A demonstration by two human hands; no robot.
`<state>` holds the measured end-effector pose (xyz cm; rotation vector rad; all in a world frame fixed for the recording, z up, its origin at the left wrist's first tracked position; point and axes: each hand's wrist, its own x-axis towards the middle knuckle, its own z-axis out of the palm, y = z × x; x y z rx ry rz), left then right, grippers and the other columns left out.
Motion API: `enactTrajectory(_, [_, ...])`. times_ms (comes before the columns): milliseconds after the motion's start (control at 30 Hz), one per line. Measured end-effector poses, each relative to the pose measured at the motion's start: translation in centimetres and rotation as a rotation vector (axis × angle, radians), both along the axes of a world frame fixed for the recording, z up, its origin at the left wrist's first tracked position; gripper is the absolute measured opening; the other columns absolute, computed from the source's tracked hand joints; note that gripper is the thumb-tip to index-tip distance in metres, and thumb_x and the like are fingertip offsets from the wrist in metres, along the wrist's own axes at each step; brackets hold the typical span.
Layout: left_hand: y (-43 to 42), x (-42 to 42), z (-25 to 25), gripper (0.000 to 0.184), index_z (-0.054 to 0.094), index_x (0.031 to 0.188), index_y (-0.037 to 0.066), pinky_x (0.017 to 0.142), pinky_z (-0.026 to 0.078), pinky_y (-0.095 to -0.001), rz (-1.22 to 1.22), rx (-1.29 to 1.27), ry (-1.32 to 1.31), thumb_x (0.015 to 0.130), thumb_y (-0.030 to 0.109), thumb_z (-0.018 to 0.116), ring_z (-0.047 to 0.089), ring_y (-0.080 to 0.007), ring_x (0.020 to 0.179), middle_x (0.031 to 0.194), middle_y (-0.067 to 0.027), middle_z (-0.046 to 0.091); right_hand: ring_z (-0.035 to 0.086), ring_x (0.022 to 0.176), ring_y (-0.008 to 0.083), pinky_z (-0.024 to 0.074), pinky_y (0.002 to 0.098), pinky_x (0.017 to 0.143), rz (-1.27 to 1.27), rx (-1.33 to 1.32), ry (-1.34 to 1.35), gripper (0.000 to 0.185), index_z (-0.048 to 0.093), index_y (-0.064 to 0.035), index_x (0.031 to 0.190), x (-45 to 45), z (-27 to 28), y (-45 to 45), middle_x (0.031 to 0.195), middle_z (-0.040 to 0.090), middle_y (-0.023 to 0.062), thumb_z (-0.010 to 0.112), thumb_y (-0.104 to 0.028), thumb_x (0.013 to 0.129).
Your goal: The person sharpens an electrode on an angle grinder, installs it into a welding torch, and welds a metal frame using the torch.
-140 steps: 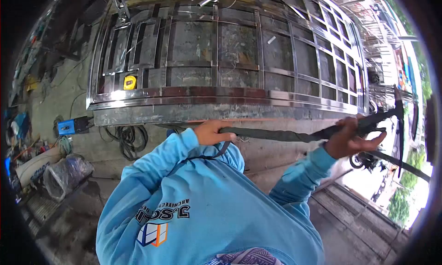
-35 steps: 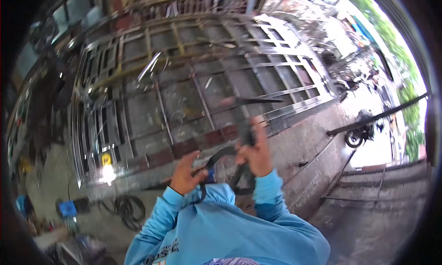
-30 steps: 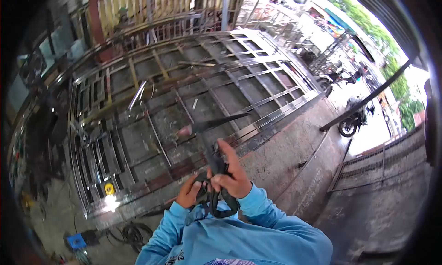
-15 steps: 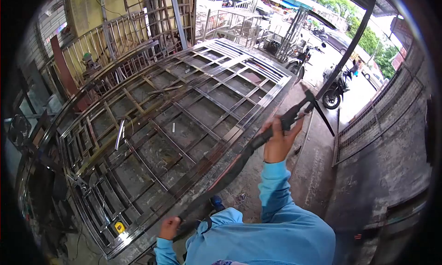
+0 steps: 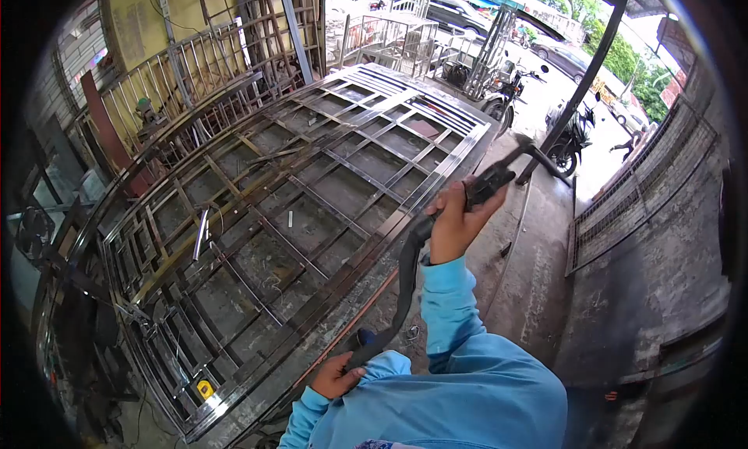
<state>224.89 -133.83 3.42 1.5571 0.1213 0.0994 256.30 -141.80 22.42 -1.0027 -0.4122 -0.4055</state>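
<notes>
My right hand [image 5: 454,229] is wrapped round the handle end of a black torch-like tool [image 5: 491,182], raised beside the long side of the metal frame. The tool's thin dark head points to the upper right, near a post. A thick black cable or sleeve [image 5: 407,281] hangs in a curve from my right hand down to my left hand [image 5: 336,376]. That left hand is closed round the cable's lower part, close to my body. Below it the cable is hidden.
A large metal grid frame [image 5: 312,203] lies on a low table. On its near corner sits a yellow tape measure [image 5: 205,389]. A slanted post [image 5: 586,86] stands at the right, near parked motorcycles [image 5: 573,141]. A mesh panel [image 5: 643,196] leans along the right wall.
Since half a second ago, my left hand has moved right and slightly up along my body. My right hand has shifted slightly left, and the cable between them now sags instead of being stretched.
</notes>
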Motion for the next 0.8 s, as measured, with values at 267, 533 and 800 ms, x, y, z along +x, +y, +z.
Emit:
enactTrajectory(267, [3.1,0.4,3.5,0.034,0.064,0.107,0.002,0.062,0.043,-0.0316,0.842,0.382,-0.144,0.101,0.035,0.060,0.054,-0.0128,0.071,0.080,-0.0043,0.058,0.068,0.090,0.0300,0.0542,0.0396,0.079,0.127,-0.898,-0.262,0.076,0.028,-0.0083,0.156,2.2,-4.8,-3.8,0.112,0.063,0.0204,0.064,-0.004,0.089])
enactTrajectory(533, [6.0,3.8,1.6,0.025,0.061,0.098,0.001,0.067,0.045,-0.0284,0.568,0.051,-0.003,0.103,0.025,0.056,0.048,-0.0090,0.077,0.082,-0.0010,0.055,0.064,0.079,0.0230,0.0537,0.0355,0.069,1.529,-0.036,0.229,0.089,0.025,-0.0105,0.159,-6.3,-7.7,-1.1,0.104,0.062,0.0168,0.074,-0.018,0.085])
enactTrajectory(800, [3.2,6.5,0.7,0.026,0.064,0.089,0.002,0.061,0.046,-0.0258,0.741,-0.247,0.032,0.098,0.027,0.066,0.046,-0.0056,0.068,0.074,0.0020,0.054,0.061,0.120,0.0320,0.0458,0.0418,0.102,1.543,-0.244,0.362,0.090,0.023,-0.0024,0.158,-7.8,-11.2,1.1,0.114,0.067,0.0159,0.068,-0.016,0.082])
